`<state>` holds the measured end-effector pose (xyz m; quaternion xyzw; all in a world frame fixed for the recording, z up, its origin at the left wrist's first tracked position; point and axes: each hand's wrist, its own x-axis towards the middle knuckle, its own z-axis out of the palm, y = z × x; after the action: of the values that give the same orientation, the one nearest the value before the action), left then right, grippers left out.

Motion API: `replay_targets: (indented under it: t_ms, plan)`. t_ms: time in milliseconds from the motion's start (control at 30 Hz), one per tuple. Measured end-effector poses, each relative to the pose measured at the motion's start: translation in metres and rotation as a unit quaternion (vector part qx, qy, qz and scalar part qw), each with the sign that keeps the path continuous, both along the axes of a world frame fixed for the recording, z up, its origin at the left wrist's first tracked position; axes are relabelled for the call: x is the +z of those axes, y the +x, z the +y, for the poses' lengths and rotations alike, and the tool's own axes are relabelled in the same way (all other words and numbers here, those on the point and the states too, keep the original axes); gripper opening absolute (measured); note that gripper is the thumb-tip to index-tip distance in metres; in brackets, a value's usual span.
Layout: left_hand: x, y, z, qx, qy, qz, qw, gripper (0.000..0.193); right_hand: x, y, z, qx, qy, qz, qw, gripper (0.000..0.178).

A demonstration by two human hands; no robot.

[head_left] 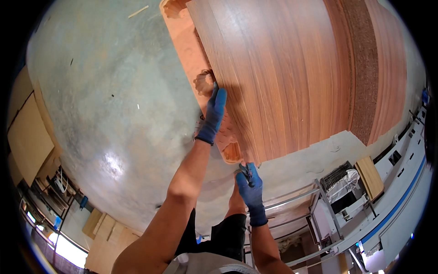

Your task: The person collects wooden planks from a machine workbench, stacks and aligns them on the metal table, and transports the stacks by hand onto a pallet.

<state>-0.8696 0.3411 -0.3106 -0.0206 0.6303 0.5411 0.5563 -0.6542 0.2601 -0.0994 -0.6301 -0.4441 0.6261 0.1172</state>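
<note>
A stack of reddish-brown wood-grain boards (pixel 278 86) lies in front of me on an orange-pink moulded pallet (pixel 182 41), whose left side sticks out from under it. At the stack's left edge is my left hand (pixel 213 114), in a blue glove, its fingers closed against the board's edge; their tips are partly hidden. My right hand (pixel 252 189), also gloved in blue, is near the stack's close corner. Its fingers are curled round a small dark object (pixel 246 172), too little of which shows to name it.
Further right, a brown speckled strip and more wood-grain boards (pixel 390 68) adjoin the stack. A metal frame (pixel 319 205) and a long white machine with a blue stripe (pixel 397 214) stand at the lower right. Plain panels (pixel 29 141) lean at the far left. Scraps dot the grey floor (pixel 114 82).
</note>
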Motion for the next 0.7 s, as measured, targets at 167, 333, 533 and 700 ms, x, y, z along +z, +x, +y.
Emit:
replay_targets:
  t_ms: [167, 333, 533, 700]
  plan:
    - [0.037, 0.017, 0.034, -0.036, 0.041, -0.021, 0.998, 0.063, -0.018, 0.031, -0.043, -0.050, -0.073, 0.006, 0.996, 0.048]
    - [0.049, 0.008, 0.043, -0.047, 0.054, 0.010, 0.997, 0.056, -0.072, 0.045, -0.062, -0.384, -0.330, 0.127, 0.853, 0.029]
    - [0.048, 0.014, 0.046, -0.041, 0.056, 0.000, 0.998, 0.054, -0.121, 0.048, -0.051, -0.317, -0.304, 0.080, 0.895, 0.031]
    - [0.031, 0.004, 0.040, -0.092, 0.046, 0.023, 0.994, 0.076, -0.116, 0.037, -0.044, -0.321, -0.305, 0.130, 0.887, 0.032]
